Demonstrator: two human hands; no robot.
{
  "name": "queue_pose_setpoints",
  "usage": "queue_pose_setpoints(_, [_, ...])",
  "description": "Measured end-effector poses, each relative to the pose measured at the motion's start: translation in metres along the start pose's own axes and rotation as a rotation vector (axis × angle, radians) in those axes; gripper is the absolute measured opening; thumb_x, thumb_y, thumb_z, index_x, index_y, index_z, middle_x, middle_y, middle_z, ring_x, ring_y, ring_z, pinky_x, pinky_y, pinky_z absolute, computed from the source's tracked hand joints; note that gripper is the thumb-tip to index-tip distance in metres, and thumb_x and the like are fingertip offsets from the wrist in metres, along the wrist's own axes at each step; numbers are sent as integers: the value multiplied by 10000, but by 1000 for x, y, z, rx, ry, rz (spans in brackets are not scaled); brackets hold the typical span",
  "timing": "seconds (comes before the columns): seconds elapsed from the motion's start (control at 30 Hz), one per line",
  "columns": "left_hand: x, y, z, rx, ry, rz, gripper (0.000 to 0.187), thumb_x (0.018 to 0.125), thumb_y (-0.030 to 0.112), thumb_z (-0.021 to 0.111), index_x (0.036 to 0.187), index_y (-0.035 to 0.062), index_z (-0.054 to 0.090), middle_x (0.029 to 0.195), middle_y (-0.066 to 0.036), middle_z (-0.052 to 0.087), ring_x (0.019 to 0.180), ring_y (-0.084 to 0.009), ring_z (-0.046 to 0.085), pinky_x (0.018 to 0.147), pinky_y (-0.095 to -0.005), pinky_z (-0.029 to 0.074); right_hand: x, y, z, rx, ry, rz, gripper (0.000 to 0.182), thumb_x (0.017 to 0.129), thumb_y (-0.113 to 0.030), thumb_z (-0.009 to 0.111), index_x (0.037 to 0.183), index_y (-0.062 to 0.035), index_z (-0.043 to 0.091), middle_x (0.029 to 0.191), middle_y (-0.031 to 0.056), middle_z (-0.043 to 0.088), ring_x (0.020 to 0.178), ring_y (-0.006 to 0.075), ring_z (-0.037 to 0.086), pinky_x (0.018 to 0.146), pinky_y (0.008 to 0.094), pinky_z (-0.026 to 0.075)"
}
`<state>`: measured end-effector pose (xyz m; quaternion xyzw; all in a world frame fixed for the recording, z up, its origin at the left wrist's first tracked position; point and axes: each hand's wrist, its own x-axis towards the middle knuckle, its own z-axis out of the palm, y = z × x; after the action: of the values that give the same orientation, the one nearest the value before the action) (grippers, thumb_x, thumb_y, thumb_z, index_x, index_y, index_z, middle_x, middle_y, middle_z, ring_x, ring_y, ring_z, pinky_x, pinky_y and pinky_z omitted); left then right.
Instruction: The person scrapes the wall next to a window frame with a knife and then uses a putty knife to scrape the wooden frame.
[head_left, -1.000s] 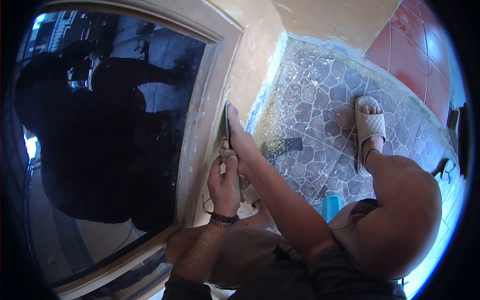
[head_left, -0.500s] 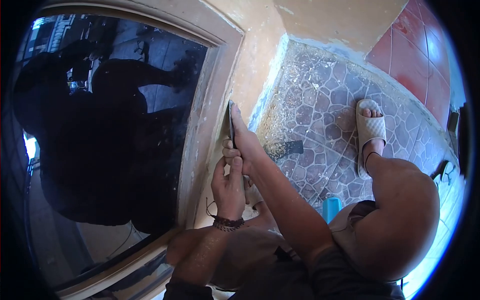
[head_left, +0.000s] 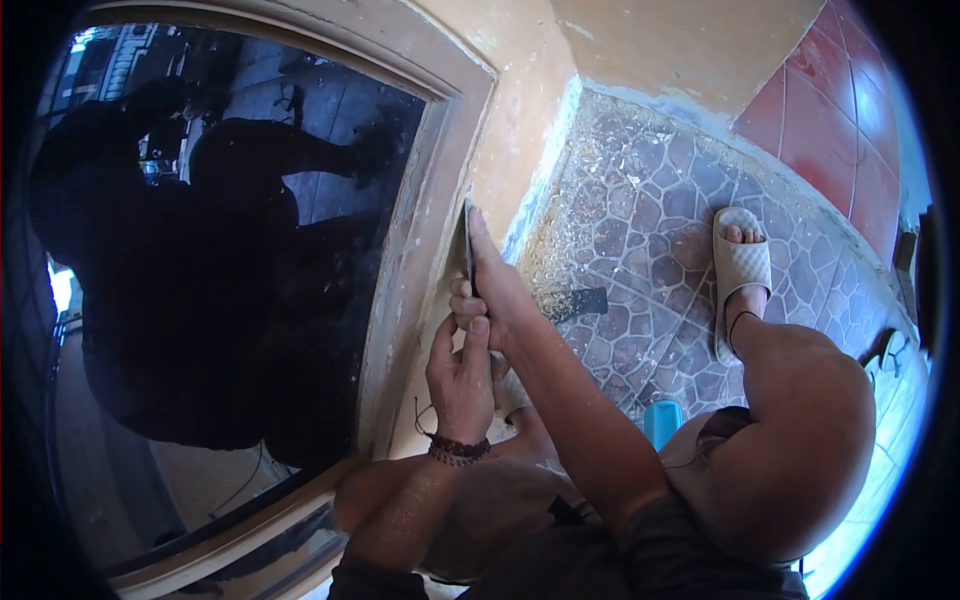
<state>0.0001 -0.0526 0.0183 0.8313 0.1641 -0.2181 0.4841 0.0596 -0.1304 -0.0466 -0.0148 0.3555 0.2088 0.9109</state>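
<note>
A thin flat scraper (head_left: 469, 240) stands nearly edge-on to me, its tip against the seam between the wooden window frame (head_left: 432, 190) and the tan wall. My right hand (head_left: 494, 287) is closed around it, with a finger stretched along the blade. Just below, my left hand (head_left: 461, 388) wears dark bracelets and is closed on the lower part of the same tool, touching my right hand. Most of the handle is hidden by the fingers. Paint is worn and chipped along the frame's edge.
Dark window glass (head_left: 230, 300) fills the left side. Pale flakes lie on the stone-patterned floor (head_left: 650, 240) near the wall, around a dark flat piece (head_left: 580, 303). A blue object (head_left: 662, 423) is by my leg. My sandalled foot (head_left: 743, 250) rests at right, near red tiles (head_left: 820, 110).
The view has shifted slightly, so the frame and hands appear a little further right. Both hands keep the same hold on the scraper, whose tip stays at the frame's edge.
</note>
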Motion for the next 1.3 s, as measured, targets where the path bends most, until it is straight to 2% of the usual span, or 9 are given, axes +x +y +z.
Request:
queue_pose_setpoints(0.33, [2, 22, 1, -2, -51, -112, 323, 953, 244, 513, 1197, 35, 483, 703, 11, 552, 519, -39, 477, 458, -208, 385, -2, -7, 4, -7, 29, -7, 565, 775, -708, 523, 754, -152, 421, 528, -24, 374, 344, 42, 266, 312, 190, 210])
queue_pose_setpoints(0.43, [3, 15, 2, -14, -42, -48, 345, 949, 245, 524, 1212, 28, 477, 710, 4, 565, 528, -33, 474, 467, -204, 383, -2, -8, 3, -28, -28, -42, 573, 775, -721, 504, 745, -156, 412, 524, -24, 376, 342, 34, 268, 310, 175, 209])
queue_pose_setpoints(0.47, [0, 1, 4, 27, -2, 84, 375, 955, 327, 485, 1177, 25, 479, 602, -5, 498, 395, -64, 419, 335, -218, 321, -7, -3, 3, -71, 61, -19, 577, 773, -712, 520, 744, -146, 416, 523, -19, 380, 340, 48, 266, 313, 193, 214])
queue_pose_setpoints(0.67, [-18, -54, -2, -18, 49, 39, 365, 972, 302, 445, 1212, 27, 426, 592, 0, 480, 390, -66, 410, 327, -220, 314, -17, 29, -15, -190, 127, 101, 590, 754, -695, 569, 745, -118, 451, 518, -13, 384, 339, 73, 267, 322, 231, 226])
queue_pose_setpoints(0.8, [1, -8, -2, 11, -33, -16, 368, 965, 322, 462, 1175, 20, 466, 608, -10, 505, 397, -70, 429, 329, -223, 322, 2, 7, -7, -49, 60, 6, 606, 736, -721, 561, 726, -136, 402, 510, -34, 359, 334, 47, 269, 299, 190, 209])
queue_pose_setpoints(0.97, [-8, -37, -2, -1, 38, 129, 380, 963, 329, 466, 1181, 19, 459, 613, -6, 502, 396, -67, 418, 329, -219, 317, -7, 17, -10, -122, 73, 31, 610, 732, -730, 555, 718, -145, 384, 510, -31, 342, 338, 38, 266, 296, 181, 196])
queue_pose_setpoints(1.07, [-29, -53, -4, -72, 46, -11, 387, 965, 327, 463, 1217, 36, 423, 605, 9, 478, 386, -59, 385, 328, -219, 312, -16, 39, -21, -184, 114, 111, 592, 743, -710, 568, 690, -147, 390, 515, -27, 348, 359, 54, 267, 323, 208, 187])
queue_pose_setpoints(1.2, [-12, -50, -6, -67, 52, 7, 330, 963, 254, 493, 1191, 16, 477, 846, -21, 605, 670, -53, 547, 584, -204, 435, -6, 29, -18, -144, 102, 33, 598, 750, -718, 547, 703, -143, 387, 521, -33, 338, 364, 49, 271, 322, 199, 196])
queue_pose_setpoints(1.3, [-2, -23, -5, -37, 16, 2, 321, 961, 252, 498, 1178, 16, 490, 812, -16, 604, 638, -46, 539, 560, -199, 425, -1, 15, -7, -85, 64, -4, 608, 743, -733, 536, 716, -147, 376, 526, -38, 333, 352, 34, 263, 315, 191, 201])
